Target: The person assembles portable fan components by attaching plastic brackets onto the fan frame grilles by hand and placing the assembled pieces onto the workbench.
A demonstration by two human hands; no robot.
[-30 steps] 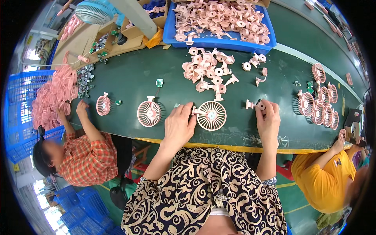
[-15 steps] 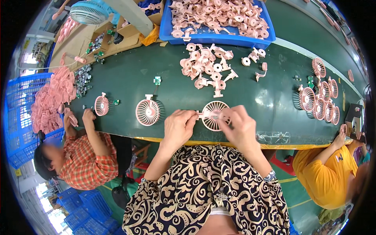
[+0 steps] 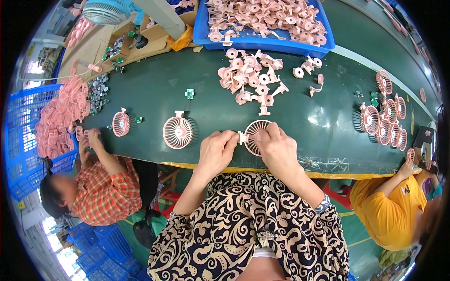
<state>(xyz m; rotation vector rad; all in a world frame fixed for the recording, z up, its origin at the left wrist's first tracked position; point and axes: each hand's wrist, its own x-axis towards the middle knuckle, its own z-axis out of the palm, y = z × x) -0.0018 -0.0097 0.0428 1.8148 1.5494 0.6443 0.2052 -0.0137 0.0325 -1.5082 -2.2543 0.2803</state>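
Near the front of the green table lies a round pink fan guard (image 3: pixel 251 136) with slotted ribs, its short neck pointing left. The thumb and fingers of my left hand (image 3: pixel 216 151) pinch that neck. My right hand (image 3: pixel 280 152) is over the guard's right half, fingertips drawn together at its middle; whatever they grip there is hidden. To the left stands another pink fan guard (image 3: pixel 178 132), with a small green circuit board (image 3: pixel 189 93) on a wire behind it. Farther back is a loose pile of pink bracket parts (image 3: pixel 248 77).
A blue bin (image 3: pixel 262 46) heaped with pink parts stands at the back. Several fan guards (image 3: pixel 384 130) cluster at the right. A co-worker in a checked shirt (image 3: pixel 110 194) sits left, another in yellow (image 3: pixel 386 210) right. A blue crate (image 3: pixel 28 112) holds more pink pieces at far left.
My right hand, blurred before, has moved slightly left and settled with its fingers down in the guard. My left hand keeps its hold. The left co-worker's hand has drawn back leftward.
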